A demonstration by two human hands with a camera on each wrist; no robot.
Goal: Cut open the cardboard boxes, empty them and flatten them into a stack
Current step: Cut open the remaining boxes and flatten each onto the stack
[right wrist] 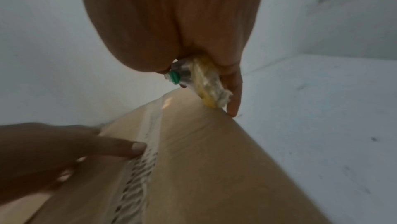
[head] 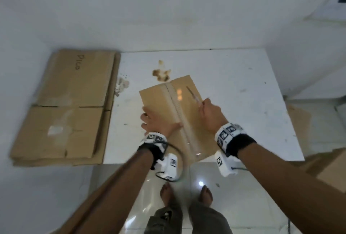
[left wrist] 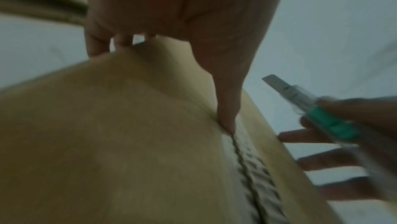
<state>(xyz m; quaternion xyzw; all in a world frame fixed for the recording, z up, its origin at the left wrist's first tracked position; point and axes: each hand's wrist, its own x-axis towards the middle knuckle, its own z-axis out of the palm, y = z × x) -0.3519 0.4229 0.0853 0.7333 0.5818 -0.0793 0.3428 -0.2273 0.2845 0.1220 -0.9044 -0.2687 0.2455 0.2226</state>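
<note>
Your left hand (head: 156, 121) is lying flat with straight fingers on the cardboard box (head: 164, 100) sitting on the counter (head: 243, 91), thumb at its slit taped seam (head: 175, 102); your right hand (head: 209, 111) is gripping the cutter (left wrist: 318, 108) above it.

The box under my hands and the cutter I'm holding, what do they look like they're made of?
Box: matte brown cardboard, its centre seam under glossy clear tape that catches glare. Cutter in the right hand: seemingly clear plastic body, green slider, dull grey blade, probably metal.
</note>
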